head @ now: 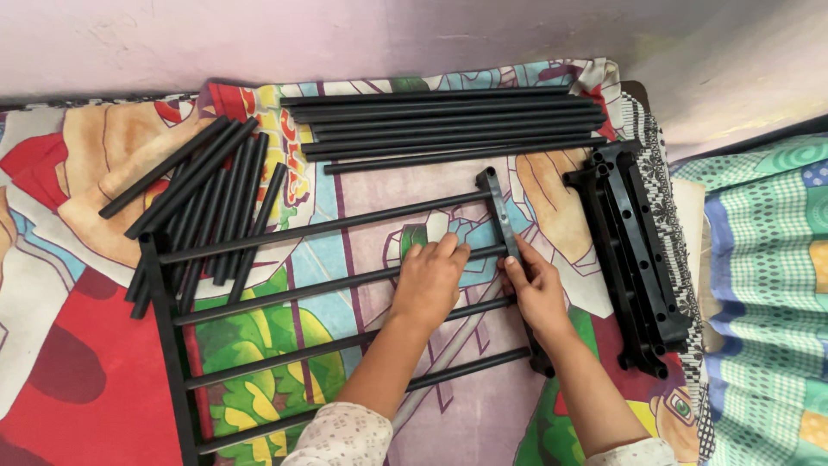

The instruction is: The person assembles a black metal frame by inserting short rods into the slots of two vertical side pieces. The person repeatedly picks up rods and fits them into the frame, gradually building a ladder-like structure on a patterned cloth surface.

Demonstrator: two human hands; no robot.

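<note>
A black rack frame lies flat on a colourful printed sheet: several long black rods [328, 227] run between a left side bar [169, 328] and a right side bar [504, 233]. My left hand [429, 282] rests palm down on the second rod near its right end, fingers curled over it. My right hand [536, 289] presses against the right side bar where that rod meets it, fingers on the bar.
A bundle of long black rods [448, 125] lies at the back. Short black rods [211, 198] are piled at the left. A stack of black side bars [634, 250] lies at the right. A green patterned cloth [768, 285] is at the far right, a pale wall [345, 34] behind.
</note>
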